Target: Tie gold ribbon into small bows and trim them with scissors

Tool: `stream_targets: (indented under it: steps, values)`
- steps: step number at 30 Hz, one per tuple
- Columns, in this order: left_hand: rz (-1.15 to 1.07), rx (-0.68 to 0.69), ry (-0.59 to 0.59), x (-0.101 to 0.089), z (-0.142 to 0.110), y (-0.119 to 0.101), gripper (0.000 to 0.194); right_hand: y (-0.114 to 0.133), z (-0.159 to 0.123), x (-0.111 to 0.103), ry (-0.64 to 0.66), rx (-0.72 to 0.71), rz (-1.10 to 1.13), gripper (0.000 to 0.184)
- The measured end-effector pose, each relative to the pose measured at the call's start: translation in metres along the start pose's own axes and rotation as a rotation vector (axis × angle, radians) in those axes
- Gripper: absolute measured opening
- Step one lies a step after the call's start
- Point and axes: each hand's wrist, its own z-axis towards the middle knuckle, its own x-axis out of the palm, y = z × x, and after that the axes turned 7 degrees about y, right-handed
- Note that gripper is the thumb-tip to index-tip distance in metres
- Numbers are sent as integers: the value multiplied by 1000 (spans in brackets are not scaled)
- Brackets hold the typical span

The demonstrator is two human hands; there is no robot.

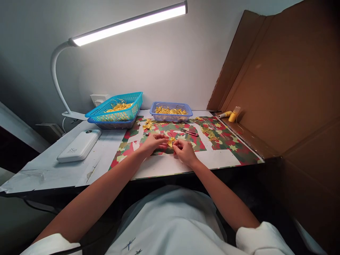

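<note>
Both hands rest on the patterned red-and-green mat [228, 147] near the table's front edge. My left hand [155, 142] and my right hand [183, 151] meet over a small gold folded piece [171, 141], each pinching one side of it with curled fingers. A few similar gold pieces [147, 124] lie loose on the mat just behind my left hand.
A teal basket [117, 109] stacked on a blue one and a purple basket [171, 112] hold gold pieces at the back. Small red-handled scissors [191, 132], yellow thread spools [231, 114], a white power bank [79, 145], a desk lamp [127, 24] and a cardboard wall [287, 81] surround the mat.
</note>
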Motion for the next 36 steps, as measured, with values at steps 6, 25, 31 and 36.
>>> stream_targets:
  steps: [6, 25, 31, 36]
  values:
    - [69, 43, -8, 5, 1, 1, 36, -1, 1, 0, 13, 4, 19, 8]
    - [45, 216, -24, 7, 3, 3, 41, -5, 1, 0, 7, 9, 40, 6]
    - [63, 244, -33, 7, 4, 4, 43, -4, 1, 0, -14, 1, 12, 8]
    - [86, 260, -44, 7, 5, 5, 43, -4, 2, 0, -33, -6, -8, 9]
